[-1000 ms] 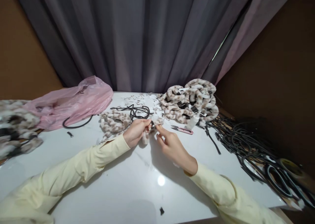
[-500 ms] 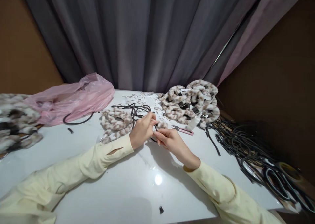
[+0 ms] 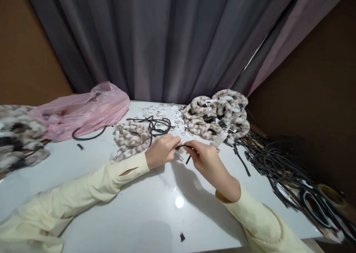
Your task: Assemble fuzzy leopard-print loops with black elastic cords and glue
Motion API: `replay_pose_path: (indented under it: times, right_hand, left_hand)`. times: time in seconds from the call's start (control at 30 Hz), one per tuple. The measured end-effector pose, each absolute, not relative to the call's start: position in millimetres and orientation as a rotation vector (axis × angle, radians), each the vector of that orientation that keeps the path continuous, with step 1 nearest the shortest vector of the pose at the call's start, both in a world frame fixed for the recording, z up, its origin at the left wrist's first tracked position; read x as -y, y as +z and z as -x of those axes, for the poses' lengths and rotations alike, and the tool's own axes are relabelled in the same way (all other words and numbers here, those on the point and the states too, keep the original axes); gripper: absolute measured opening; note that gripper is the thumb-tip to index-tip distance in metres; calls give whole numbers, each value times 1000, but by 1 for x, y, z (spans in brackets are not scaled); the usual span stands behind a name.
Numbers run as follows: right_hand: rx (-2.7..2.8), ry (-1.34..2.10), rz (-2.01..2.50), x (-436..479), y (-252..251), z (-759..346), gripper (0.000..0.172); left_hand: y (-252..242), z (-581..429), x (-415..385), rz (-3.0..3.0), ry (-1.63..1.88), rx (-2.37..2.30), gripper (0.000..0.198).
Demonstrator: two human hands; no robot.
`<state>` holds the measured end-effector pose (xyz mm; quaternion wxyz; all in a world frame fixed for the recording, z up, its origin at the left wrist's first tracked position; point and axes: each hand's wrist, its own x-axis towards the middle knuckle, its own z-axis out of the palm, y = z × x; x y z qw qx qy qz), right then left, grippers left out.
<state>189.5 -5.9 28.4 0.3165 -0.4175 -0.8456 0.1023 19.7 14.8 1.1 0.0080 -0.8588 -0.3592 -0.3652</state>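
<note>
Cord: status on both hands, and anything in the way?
Left grip shut on cord; right grip pinching it. Cord bridges the gap between them. Bottle close beyond right grip, not blocking.

Workshop, perhaps — heaped cords (image 3: pixel 274 160), fluffy rings (image 3: pixel 236 94)

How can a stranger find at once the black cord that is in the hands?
Start at the white table in front of the grey curtain. Over its middle, look between the left hand and the right hand. The black cord there alone bridges this gap, unlike the dark loops behind and the heap of cords far right.
</note>
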Motion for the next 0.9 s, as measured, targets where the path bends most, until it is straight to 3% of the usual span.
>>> replay_pose_path:
  times: [0.1,0.3,0.67,0.9]
  right_hand:
    - [2237,104,1028,-4,25,-196,24]
    - [2160,234,894,-18,24,-201,22]
    - [2058,519,953,-19,22,-198,19]
    - [2041,413,1033,-22,7,-189,17]
  left_hand:
    - [3,-23,-8,2772,-1263,1150,19]
    - [17,-28,8,2867,-1524,1232,16]
    - [16,-27,13,2773,-1578,1021,14]
    - [14,-26,3,2800,-1545,1391,15]
